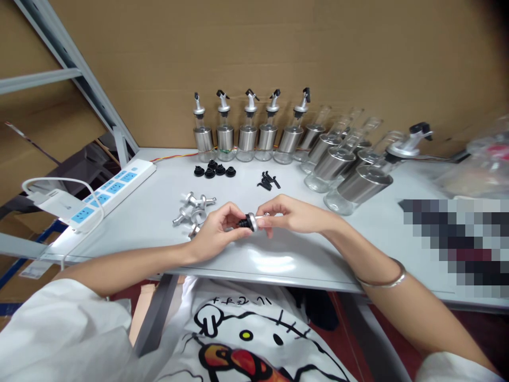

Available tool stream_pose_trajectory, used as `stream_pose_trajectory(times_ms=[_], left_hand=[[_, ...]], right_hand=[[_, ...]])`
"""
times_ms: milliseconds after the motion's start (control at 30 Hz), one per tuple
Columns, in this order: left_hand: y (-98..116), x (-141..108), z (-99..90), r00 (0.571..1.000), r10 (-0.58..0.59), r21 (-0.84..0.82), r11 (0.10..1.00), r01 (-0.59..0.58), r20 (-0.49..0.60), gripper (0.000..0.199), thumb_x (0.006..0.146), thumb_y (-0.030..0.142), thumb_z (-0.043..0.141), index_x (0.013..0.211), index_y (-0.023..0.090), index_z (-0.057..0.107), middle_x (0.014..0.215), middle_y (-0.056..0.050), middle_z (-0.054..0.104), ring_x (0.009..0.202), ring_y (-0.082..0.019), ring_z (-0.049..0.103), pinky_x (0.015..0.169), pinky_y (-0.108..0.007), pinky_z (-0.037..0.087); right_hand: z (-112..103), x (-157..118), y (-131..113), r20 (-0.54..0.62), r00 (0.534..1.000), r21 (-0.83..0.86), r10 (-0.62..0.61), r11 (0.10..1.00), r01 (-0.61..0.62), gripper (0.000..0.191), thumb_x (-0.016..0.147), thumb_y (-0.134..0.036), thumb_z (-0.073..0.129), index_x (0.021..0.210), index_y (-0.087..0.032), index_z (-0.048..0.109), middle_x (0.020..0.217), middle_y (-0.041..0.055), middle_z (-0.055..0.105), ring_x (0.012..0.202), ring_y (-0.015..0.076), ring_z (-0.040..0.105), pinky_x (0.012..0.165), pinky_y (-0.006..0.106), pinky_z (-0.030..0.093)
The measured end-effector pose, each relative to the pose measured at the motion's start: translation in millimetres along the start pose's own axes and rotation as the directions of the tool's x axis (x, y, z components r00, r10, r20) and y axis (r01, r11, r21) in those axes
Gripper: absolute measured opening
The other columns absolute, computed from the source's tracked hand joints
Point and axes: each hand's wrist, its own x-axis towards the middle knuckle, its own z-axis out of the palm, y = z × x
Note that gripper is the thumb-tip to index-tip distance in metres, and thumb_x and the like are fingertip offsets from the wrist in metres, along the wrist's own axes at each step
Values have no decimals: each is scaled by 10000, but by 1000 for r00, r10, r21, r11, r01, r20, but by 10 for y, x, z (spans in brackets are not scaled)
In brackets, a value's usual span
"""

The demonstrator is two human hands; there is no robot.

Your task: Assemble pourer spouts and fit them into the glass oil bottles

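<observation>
Over the front part of the table, my left hand (218, 229) pinches the black ribbed end of a pourer (252, 222). The fingers of my right hand (284, 215) are closed on its silver spout end, which they partly hide. Several silver spout pieces (194, 212) lie beside my left hand, one partly behind it. Black stoppers (210, 172) form a small group farther back. Small black levers (266, 183) are piled behind my right hand.
Steel-clad glass bottles (247, 139) with pourers line the cardboard wall (278, 42). More bottles (334, 164) stand at the right, several without pourers. A white power strip (115, 188) with a plugged-in charger lies at the left. A plastic bag (477, 164) sits far right.
</observation>
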Motion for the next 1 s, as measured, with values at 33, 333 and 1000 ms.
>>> stream_pose_trajectory(times_ms=[33, 333, 1000], left_hand=[[7, 7, -3, 1000, -16, -6, 1000, 16, -12, 291, 709, 260, 744, 831, 173, 495, 808, 6, 558, 746, -119, 544, 710, -278, 461], [93, 20, 10, 997, -19, -156, 987, 30, 77, 312, 827, 391, 663, 967, 188, 472, 897, -2, 564, 712, -104, 587, 687, -267, 481], [76, 53, -5, 990, 3, -284, 958, 38, 142, 312, 837, 360, 670, 1044, 177, 525, 891, -9, 620, 661, -117, 660, 690, -292, 513]], right_hand=[[4, 4, 2, -6, 1000, 3, -9, 1000, 9, 422, 869, -534, 548, 734, -144, 637, 635, 14, 639, 584, 112, 475, 595, 262, 347], [-50, -38, -8, 60, 995, 199, -74, 978, 61, 426, 924, -559, 465, 820, -167, 596, 817, 48, 647, 870, 184, 602, 883, 356, 424], [42, -28, -43, -139, 990, 91, 23, 996, -10, 274, 920, -450, 475, 1015, -193, 464, 658, -46, 535, 568, 110, 489, 604, 271, 410]])
